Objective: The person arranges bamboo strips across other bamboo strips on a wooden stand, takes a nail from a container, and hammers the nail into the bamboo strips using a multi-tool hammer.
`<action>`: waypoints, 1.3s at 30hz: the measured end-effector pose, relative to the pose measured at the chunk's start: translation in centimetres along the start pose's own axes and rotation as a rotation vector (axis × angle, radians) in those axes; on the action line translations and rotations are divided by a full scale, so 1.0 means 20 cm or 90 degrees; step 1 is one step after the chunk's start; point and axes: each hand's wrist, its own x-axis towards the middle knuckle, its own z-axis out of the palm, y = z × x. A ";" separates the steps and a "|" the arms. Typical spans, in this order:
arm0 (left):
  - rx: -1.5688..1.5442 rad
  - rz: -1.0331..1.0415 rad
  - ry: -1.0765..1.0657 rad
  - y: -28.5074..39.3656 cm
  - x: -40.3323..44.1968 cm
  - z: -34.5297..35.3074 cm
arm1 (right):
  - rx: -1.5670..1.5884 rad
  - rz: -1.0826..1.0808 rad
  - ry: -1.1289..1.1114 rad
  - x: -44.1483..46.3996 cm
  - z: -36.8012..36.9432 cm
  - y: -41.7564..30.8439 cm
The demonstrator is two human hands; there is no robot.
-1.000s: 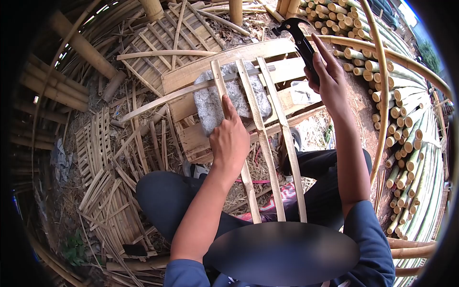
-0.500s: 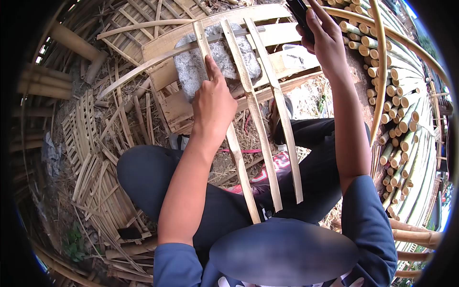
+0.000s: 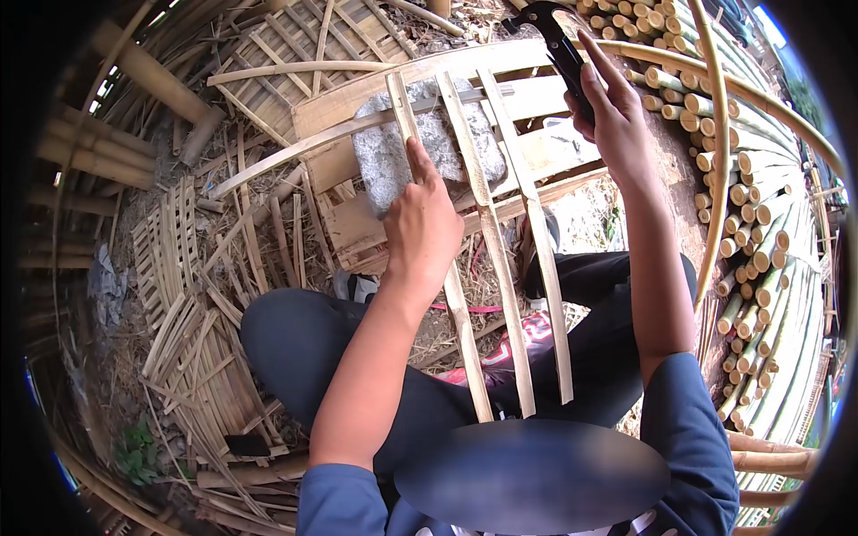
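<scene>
My left hand (image 3: 424, 223) is closed around the leftmost bamboo strip (image 3: 466, 344), its index finger stretched along the top. Two more strips, a middle one (image 3: 497, 255) and a right one (image 3: 539, 219), lie roughly parallel to it. Near their far ends all three cross a long, thin crosswise strip (image 3: 299, 147). Beneath the crossing is a rough grey stone block (image 3: 375, 161). Raised at the upper right, my right hand (image 3: 618, 121) grips a black hammer (image 3: 565, 58), its curved head apart from the strips. The near ends of the strips reach over my lap.
The stone rests on a low wooden plank bench (image 3: 357, 241). Cut bamboo poles (image 3: 760, 214) are stacked at the right. Woven bamboo panels (image 3: 165, 259) and loose strips lie at the left. A long curved bamboo piece (image 3: 710, 179) stands beside the pole stack.
The view has tilted, so the bench, strips and both hands appear lower and further right. More of the hammer, including its head, now shows. My left hand keeps its hold on the strip.
</scene>
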 end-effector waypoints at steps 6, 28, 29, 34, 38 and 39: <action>0.012 0.014 0.024 -0.01 0.00 0.01 | 0.015 0.028 -0.011 -0.01 0.02 -0.02; 0.004 0.010 -0.008 -0.01 0.00 -0.01 | -0.249 -0.003 -0.153 0.02 0.28 -0.06; 0.004 0.015 0.000 -0.02 0.00 0.00 | -0.257 -0.039 -0.148 0.03 0.28 -0.03; 0.031 0.036 0.027 -0.02 0.00 0.00 | -0.281 -0.083 -0.160 0.03 0.32 -0.04; 0.064 0.060 0.039 -0.02 -0.01 0.01 | -0.359 -0.122 -0.193 0.05 0.35 -0.05; 0.069 0.060 0.034 -0.02 -0.01 0.01 | -0.388 -0.137 -0.205 0.05 0.37 -0.06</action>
